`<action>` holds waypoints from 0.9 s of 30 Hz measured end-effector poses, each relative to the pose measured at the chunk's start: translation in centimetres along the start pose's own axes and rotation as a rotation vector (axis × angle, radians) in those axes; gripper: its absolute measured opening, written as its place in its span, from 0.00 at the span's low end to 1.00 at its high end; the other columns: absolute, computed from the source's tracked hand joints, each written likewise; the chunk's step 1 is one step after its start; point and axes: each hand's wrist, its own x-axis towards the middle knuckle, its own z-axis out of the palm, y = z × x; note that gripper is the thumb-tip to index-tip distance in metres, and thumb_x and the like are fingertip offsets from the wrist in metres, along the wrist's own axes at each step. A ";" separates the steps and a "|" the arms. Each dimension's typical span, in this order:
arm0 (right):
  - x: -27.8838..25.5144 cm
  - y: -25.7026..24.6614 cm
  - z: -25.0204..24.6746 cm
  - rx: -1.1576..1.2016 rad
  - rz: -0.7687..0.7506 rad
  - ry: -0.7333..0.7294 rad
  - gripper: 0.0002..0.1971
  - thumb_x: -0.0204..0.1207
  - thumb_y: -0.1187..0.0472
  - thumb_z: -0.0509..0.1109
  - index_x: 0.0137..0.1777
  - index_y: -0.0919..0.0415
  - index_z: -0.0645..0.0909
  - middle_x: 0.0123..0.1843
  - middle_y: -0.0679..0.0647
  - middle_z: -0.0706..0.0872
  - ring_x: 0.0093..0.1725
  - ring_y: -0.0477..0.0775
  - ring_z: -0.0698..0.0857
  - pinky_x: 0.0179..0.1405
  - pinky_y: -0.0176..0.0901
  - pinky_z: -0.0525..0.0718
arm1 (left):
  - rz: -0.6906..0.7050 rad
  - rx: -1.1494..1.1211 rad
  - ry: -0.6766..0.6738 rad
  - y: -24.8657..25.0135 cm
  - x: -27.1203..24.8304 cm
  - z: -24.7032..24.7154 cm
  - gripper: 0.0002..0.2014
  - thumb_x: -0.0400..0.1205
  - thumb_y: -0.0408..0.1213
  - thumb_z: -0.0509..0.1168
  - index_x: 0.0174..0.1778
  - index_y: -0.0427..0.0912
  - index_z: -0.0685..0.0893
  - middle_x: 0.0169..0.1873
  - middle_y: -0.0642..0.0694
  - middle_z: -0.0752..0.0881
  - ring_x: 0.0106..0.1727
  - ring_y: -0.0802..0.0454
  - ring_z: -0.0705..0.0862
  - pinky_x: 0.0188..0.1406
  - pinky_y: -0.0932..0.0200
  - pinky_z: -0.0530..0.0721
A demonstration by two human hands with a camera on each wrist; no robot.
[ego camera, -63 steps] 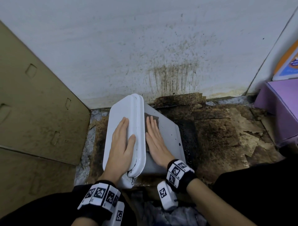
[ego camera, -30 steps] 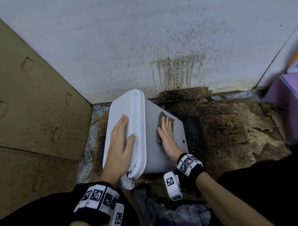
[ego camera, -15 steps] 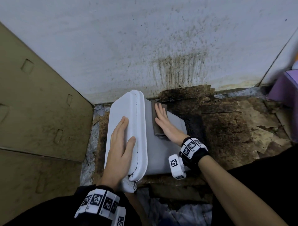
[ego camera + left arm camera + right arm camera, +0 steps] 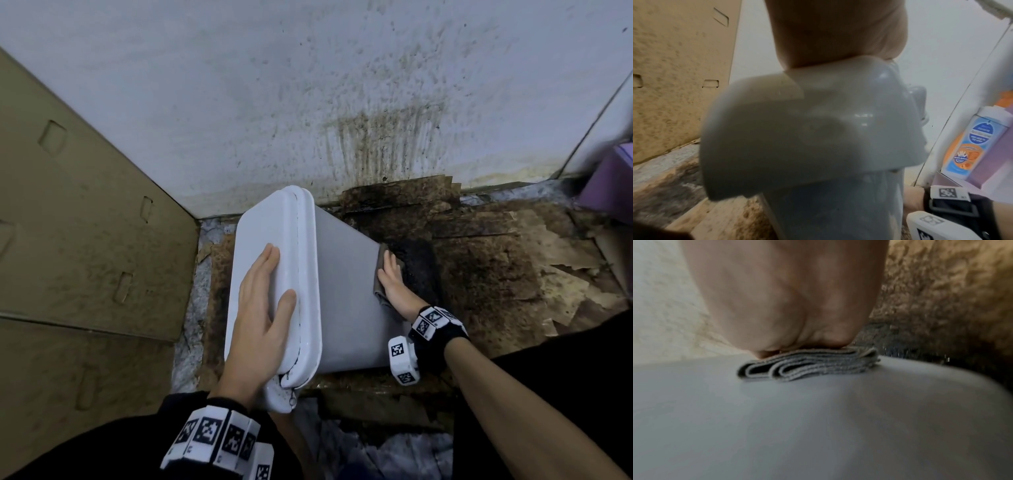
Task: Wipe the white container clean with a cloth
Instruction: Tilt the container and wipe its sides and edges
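Note:
The white container (image 4: 346, 294) lies on its side on the stained floor, its lid (image 4: 270, 240) facing left. My left hand (image 4: 263, 305) lies flat on the lid with straight fingers and steadies it. My right hand (image 4: 392, 281) presses a folded grey cloth (image 4: 378, 274) flat against the container's upper side, near its right edge. In the right wrist view the palm (image 4: 793, 305) bears down on the folded cloth (image 4: 809, 366) over the white surface (image 4: 818, 426). The left wrist view shows the lid's rim and hinge (image 4: 797, 138) up close and blurred.
A stained white wall (image 4: 342, 102) stands just behind the container. Brown cardboard (image 4: 68, 240) leans at the left. Dirty, torn cardboard (image 4: 496, 274) covers the floor to the right. A purple box (image 4: 609, 185) and an orange-and-blue bottle (image 4: 972, 142) stand at the far right.
My right hand has slid the cloth across the container's side from beside the lid to the right edge. The left hand has stayed on the lid.

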 end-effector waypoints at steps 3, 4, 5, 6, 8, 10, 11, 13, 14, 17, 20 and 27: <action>-0.2 -1.2 0.2 -0.022 0.082 -0.032 0.27 0.93 0.62 0.47 0.89 0.63 0.46 0.90 0.60 0.36 0.89 0.64 0.35 0.87 0.59 0.38 | 0.001 0.000 0.013 0.0 0.0 0.0 0.30 0.89 0.50 0.56 0.89 0.50 0.62 0.88 0.61 0.61 0.89 0.60 0.57 0.87 0.61 0.54; -0.2 -1.7 0.3 -0.019 0.111 -0.057 0.25 0.92 0.65 0.47 0.88 0.66 0.49 0.89 0.63 0.34 0.88 0.69 0.32 0.86 0.62 0.36 | -0.002 0.001 0.014 -0.1 0.0 0.0 0.30 0.89 0.51 0.55 0.89 0.50 0.62 0.88 0.61 0.61 0.89 0.60 0.57 0.88 0.61 0.54; -0.5 -2.2 0.3 -0.018 0.112 -0.070 0.25 0.92 0.66 0.47 0.87 0.68 0.50 0.89 0.64 0.32 0.87 0.70 0.31 0.86 0.63 0.35 | -0.007 0.002 0.013 -0.2 0.0 0.0 0.30 0.89 0.51 0.55 0.89 0.50 0.62 0.88 0.61 0.61 0.89 0.61 0.57 0.88 0.61 0.54; -1.0 -2.7 0.6 -0.003 0.096 -0.064 0.26 0.93 0.64 0.48 0.88 0.66 0.49 0.89 0.63 0.32 0.87 0.69 0.31 0.86 0.62 0.36 | -0.012 0.002 0.011 -0.2 -0.1 -0.1 0.30 0.89 0.51 0.55 0.89 0.50 0.62 0.88 0.62 0.61 0.89 0.61 0.57 0.87 0.62 0.54; -2.3 -3.7 1.3 0.002 0.013 -0.018 0.28 0.93 0.60 0.48 0.89 0.61 0.43 0.90 0.59 0.35 0.88 0.63 0.33 0.87 0.61 0.37 | -0.014 0.006 0.008 -0.1 -0.1 -0.1 0.30 0.89 0.50 0.55 0.89 0.50 0.62 0.88 0.62 0.61 0.89 0.62 0.56 0.87 0.64 0.53; -3.4 -5.0 2.0 0.075 -0.029 0.027 0.30 0.93 0.57 0.47 0.89 0.55 0.38 0.90 0.54 0.35 0.89 0.59 0.33 0.87 0.60 0.36 | -0.008 0.018 0.011 0.2 0.0 0.0 0.30 0.90 0.49 0.55 0.89 0.50 0.61 0.88 0.61 0.61 0.89 0.62 0.56 0.86 0.68 0.52; -4.0 -5.8 2.4 0.130 -0.045 0.025 0.29 0.93 0.55 0.46 0.89 0.52 0.36 0.90 0.53 0.33 0.88 0.58 0.31 0.87 0.61 0.35 | -0.008 0.021 0.012 0.3 0.0 0.1 0.30 0.90 0.49 0.55 0.89 0.50 0.62 0.88 0.61 0.61 0.89 0.63 0.56 0.86 0.69 0.52; -5.2 -7.6 3.1 0.196 -0.101 0.008 0.28 0.93 0.53 0.44 0.88 0.48 0.36 0.90 0.49 0.32 0.88 0.55 0.29 0.87 0.60 0.34 | -0.011 0.022 0.013 0.4 0.0 0.1 0.30 0.89 0.48 0.55 0.89 0.50 0.61 0.88 0.62 0.61 0.88 0.65 0.56 0.85 0.71 0.52; -6.0 -8.6 3.5 0.203 -0.142 -0.007 0.27 0.93 0.52 0.43 0.88 0.46 0.37 0.89 0.48 0.31 0.87 0.53 0.29 0.87 0.59 0.33 | -0.013 0.023 0.013 0.4 0.0 0.1 0.30 0.90 0.49 0.55 0.89 0.50 0.61 0.88 0.62 0.60 0.88 0.65 0.56 0.85 0.70 0.52; -8.9 -11.9 4.6 0.223 -0.274 -0.072 0.27 0.93 0.48 0.43 0.88 0.43 0.36 0.87 0.40 0.29 0.84 0.45 0.26 0.84 0.52 0.31 | -0.013 0.030 0.014 0.1 0.1 0.1 0.30 0.90 0.50 0.54 0.89 0.51 0.61 0.88 0.62 0.60 0.88 0.65 0.56 0.85 0.69 0.53; -10.7 -13.2 5.0 0.119 -0.368 -0.111 0.26 0.94 0.52 0.41 0.83 0.41 0.30 0.79 0.29 0.28 0.79 0.34 0.23 0.81 0.42 0.30 | -0.025 0.021 0.017 0.0 0.0 0.1 0.30 0.89 0.50 0.55 0.89 0.50 0.61 0.88 0.61 0.61 0.88 0.64 0.56 0.85 0.70 0.53; -9.4 -9.3 6.0 0.003 -0.428 0.043 0.25 0.91 0.44 0.34 0.87 0.31 0.38 0.87 0.28 0.34 0.84 0.29 0.32 0.85 0.42 0.36 | -0.031 0.015 0.009 0.4 -0.2 -0.1 0.30 0.89 0.48 0.54 0.89 0.50 0.61 0.88 0.62 0.61 0.88 0.66 0.56 0.85 0.71 0.52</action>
